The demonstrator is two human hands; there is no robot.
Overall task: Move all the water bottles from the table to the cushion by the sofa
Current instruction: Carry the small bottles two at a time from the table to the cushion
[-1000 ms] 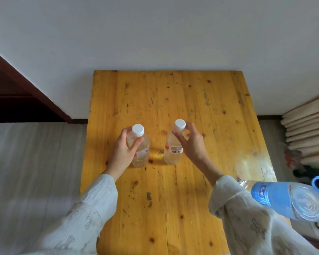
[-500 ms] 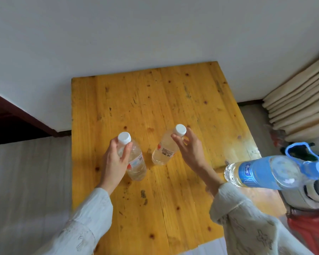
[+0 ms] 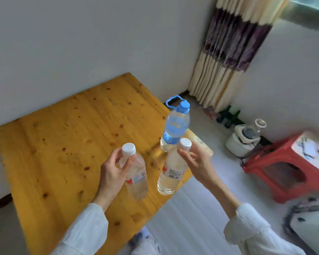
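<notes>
Water bottles are being carried away from the table (image 3: 50,144): the person is holding one small bottle in each hand, and both bottles look already lifted clear of the wood. The left hand (image 3: 111,174) is wrapping its fingers around the neck and shoulder of the left bottle (image 3: 136,178), just under the white cap, so this bottle is hanging a little tilted over the table's near edge. The right hand (image 3: 196,161) is pinching the right bottle (image 3: 170,174) high at the neck, with thumb and fingertips closed below its cap, and the body of this bottle is hanging at the table's edge, partly over the floor. Both grasps are closed firmly on the bottles, not loose.

A bigger bottle with a blue cap (image 3: 175,128) is standing upright near the table's right corner, just behind the right bottle; no hand is touching it.

I judge the step in hand is the carry of the first two bottles. The cushion and the sofa are not showing here, so the next move is asking the person to turn toward them, keeping the necks pinched tightly because the bottles are swinging freely below, and one more trip is remaining for the big bottle
</notes>
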